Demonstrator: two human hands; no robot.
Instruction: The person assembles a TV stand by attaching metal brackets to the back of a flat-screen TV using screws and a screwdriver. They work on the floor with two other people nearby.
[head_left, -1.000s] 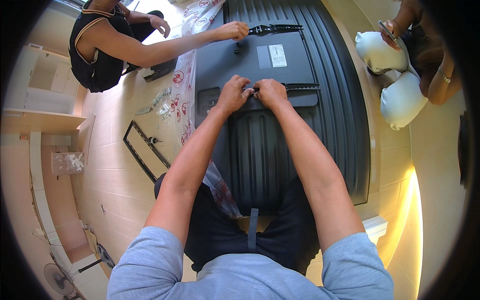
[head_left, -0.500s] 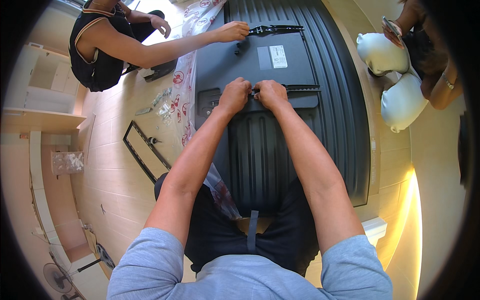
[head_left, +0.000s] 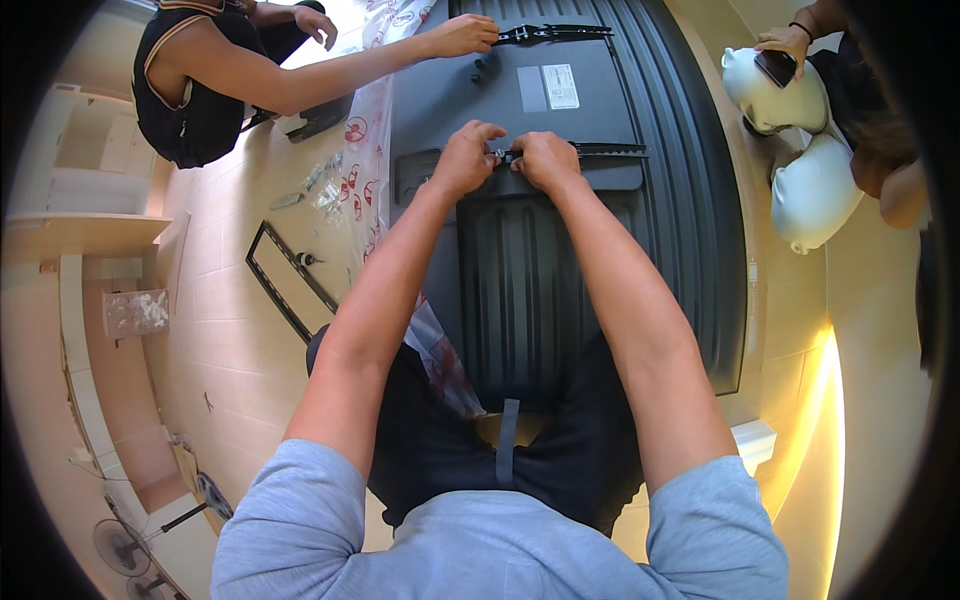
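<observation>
The back panel of a large black television [head_left: 520,290] lies under my arms, ribbed over most of its surface. Across its lower part runs a black slotted mounting bracket [head_left: 612,150]. My right hand [head_left: 547,160] closes on the near end of that bracket. Beside it, my left hand [head_left: 465,158] pinches a small metal piece, perhaps a screw, at the bracket's end; its exact shape is too small to make out. Farther up, a co-worker's hand [head_left: 465,36] holds the end of a second black bracket [head_left: 560,34]. A pale label [head_left: 560,87] sits between the brackets.
Clear printed plastic wrap [head_left: 362,170] runs along the panel's left side. On the floor lie a black metal frame [head_left: 270,280], small hardware bags [head_left: 325,190] and a dark round-headed part [head_left: 307,259]. Another person with a phone [head_left: 776,68] sits at the right, near white cushions [head_left: 815,195].
My left hand's fingers have lifted and spread a little, baring the small metal piece. The view has shifted slightly. The person at the right has tilted the phone.
</observation>
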